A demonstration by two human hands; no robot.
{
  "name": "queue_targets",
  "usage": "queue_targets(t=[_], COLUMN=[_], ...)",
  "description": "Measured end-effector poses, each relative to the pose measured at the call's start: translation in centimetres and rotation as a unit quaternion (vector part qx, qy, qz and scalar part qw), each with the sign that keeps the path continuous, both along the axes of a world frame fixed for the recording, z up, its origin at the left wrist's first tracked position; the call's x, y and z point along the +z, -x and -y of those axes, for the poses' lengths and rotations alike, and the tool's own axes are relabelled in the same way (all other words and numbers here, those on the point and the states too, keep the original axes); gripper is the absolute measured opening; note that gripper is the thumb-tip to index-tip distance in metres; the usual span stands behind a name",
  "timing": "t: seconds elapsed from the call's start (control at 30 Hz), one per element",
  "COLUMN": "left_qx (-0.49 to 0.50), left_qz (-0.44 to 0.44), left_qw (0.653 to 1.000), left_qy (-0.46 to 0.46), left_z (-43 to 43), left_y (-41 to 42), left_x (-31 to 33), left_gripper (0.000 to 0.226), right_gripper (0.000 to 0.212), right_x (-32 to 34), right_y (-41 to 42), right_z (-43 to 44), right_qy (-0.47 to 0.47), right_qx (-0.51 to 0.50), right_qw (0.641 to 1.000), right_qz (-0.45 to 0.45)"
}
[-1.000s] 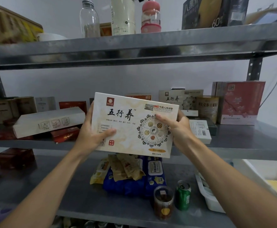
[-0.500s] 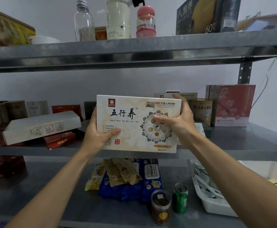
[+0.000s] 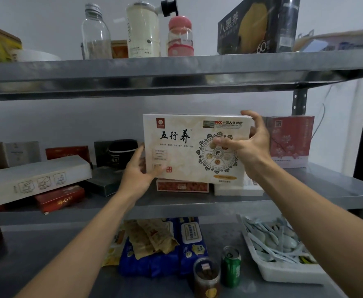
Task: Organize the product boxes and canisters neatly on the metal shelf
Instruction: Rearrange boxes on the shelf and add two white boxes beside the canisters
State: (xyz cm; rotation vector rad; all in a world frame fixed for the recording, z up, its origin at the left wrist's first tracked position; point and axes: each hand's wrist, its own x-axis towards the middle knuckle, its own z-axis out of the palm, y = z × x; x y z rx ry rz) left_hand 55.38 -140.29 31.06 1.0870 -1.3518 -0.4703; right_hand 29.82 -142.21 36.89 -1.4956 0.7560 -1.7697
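At frame centre, the cream box (image 3: 182,151) is upright just above a red box (image 3: 181,187) and a white box (image 3: 236,189) on the middle shelf (image 3: 305,198). The left hand (image 3: 136,179) pinches its lower-left edge, and the right hand (image 3: 249,147) clasps its upper-right corner.

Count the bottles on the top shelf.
3, in a row: clear bottle at left, cream bottle in the middle, pink bottle at right. More may be hidden further back.

A plain pale wall (image 3: 47,119) backs the grey metal shelf (image 3: 176,69), its perforated upright (image 3: 299,102) standing at right.
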Motion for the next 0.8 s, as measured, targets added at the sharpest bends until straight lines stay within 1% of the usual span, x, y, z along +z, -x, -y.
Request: queue_targets(t=[0.13, 0.2, 0.4, 0.53, 0.63, 0.73, 0.8], left_qx=[0.001, 0.001, 0.003, 0.01, 0.016, 0.03, 0.039], left_qz=[0.033, 0.053, 0.111, 0.167, 0.199, 0.217, 0.223], left_qw=[0.999, 0.998, 0.991, 0.982, 0.975, 0.969, 0.967], left_qy=[-0.022, -0.036, -0.078, -0.088, -0.095, -0.11, -0.113], left_z=[1.6, 2.6, 5.0, 6.9, 8.6, 10.6, 11.6], left_y=[0.0, 0.2, 2.0, 4.1, 6.3, 8.4, 10.0], left_x=[-0.5, -0.7, -0.9, -0.7, -0.3, 0.0, 0.2], left_gripper=[0.082, 0.082, 0.07, 0.06, 0.053, 0.055, 0.051], right_gripper=[0.092, 0.091, 0.097, 0.099, 0.098, 0.095, 0.091], right_x=[0.5, 0.7, 1.0, 1.0, 1.1, 0.9, 0.7], right_y=[0.7, 1.1, 3.2, 5.3, 6.7, 8.2, 8.8], right_z=[0.3, 0.8, 3.2, 5.9, 8.0, 9.8, 11.2], right_qy=[0.026, 0.037, 0.066, 0.076, 0.08, 0.092, 0.09], right_qx=[-0.048, -0.064, -0.095, -0.106, -0.114, -0.111, -0.102], right_qw=[0.999, 0.997, 0.993, 0.991, 0.99, 0.989, 0.991], right_qz=[0.007, 0.016, 0.013, 0.013, 0.017, 0.018, 0.016])
